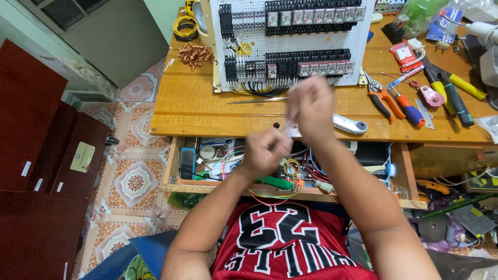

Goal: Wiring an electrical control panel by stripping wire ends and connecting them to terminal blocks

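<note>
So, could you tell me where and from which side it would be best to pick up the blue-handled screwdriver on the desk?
Probably by the blue handle, which is the thickest part and lies at the near end of the screwdriver, close to the desk's front edge. Come from above with the fingers across the handle; the orange-handled pliers lie close on its left, so a sideways approach looks cramped.

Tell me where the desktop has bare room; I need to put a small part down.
Bare wood on the desk runs left of the white perforated panel, below the copper wire coil, and along the front edge. Crowded: the right side with pliers and screwdrivers, and the open drawer.
</note>
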